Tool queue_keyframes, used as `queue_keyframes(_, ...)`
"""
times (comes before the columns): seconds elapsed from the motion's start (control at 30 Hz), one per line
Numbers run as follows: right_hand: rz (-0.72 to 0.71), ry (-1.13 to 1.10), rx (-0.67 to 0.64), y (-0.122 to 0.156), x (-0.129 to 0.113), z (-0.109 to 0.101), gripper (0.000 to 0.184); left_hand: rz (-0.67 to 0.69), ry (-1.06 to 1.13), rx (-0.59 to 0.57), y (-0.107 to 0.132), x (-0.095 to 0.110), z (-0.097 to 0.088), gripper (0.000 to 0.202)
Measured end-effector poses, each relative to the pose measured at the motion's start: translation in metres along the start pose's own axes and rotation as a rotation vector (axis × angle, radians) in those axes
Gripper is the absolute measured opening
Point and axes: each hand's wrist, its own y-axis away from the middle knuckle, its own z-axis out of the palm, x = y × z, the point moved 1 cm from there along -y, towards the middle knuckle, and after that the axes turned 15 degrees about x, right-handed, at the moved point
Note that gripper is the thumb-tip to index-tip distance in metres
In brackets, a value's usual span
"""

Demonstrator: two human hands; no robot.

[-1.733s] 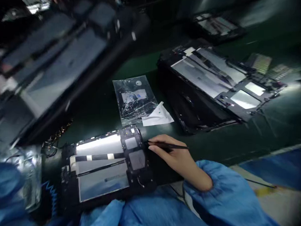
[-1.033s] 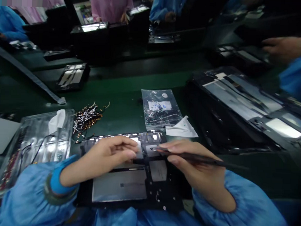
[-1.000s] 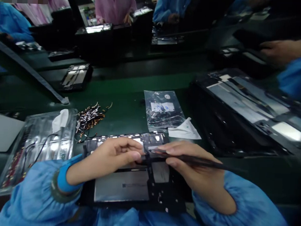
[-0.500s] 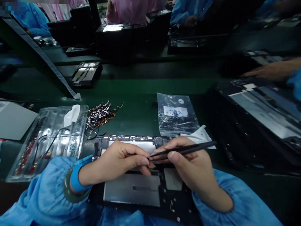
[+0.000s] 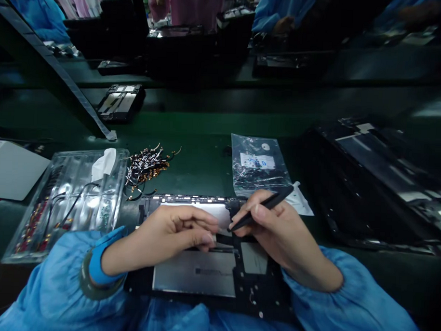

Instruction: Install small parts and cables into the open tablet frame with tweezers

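Note:
An opened tablet chassis [image 5: 209, 281] with silver panels and a black frame lies right in front of me on the green mat. My left hand [image 5: 167, 233] rests on its upper half, fingers pinched together and pressed down on the silver panel. My right hand [image 5: 279, 232] grips black tweezers [image 5: 262, 208], their tip pointing down-left at the frame beside my left fingertips. Both arms are in blue sleeves, and a blue band wraps the left wrist.
A clear plastic tray [image 5: 69, 199] of small parts lies to the left, a heap of small flex cables [image 5: 146, 165] beside it. A clear bag [image 5: 258, 164] and a white scrap lie beyond the tablet. More open tablets sit right [image 5: 382, 176] and far left [image 5: 119, 101]. Other people stand opposite.
My left hand came onto the tablet and pinched down. The tweezers swung from lying level to tilting steeply, tip down at the frame. A co-worker's hand at the right has left view.

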Motion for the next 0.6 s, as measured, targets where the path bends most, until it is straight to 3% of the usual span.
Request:
queue_keyframes(0.1,-0.005,0.048,0.008,-0.005,-0.004,0.004,0.03,0.02,0.006,0.063,0.002,-0.001,-0.004,0.023)
queue_keyframes(0.37,0.111,0.097,-0.014,-0.012,0.004,0.01,0.033,0.031,0.047,-0.081,0.005,-0.006,0.001,0.022)
queue_keyframes(0.6,0.211,0.08,-0.014,-0.014,0.007,0.008,0.037,-0.026,0.057,-0.08,0.003,-0.008,0.002,0.032)
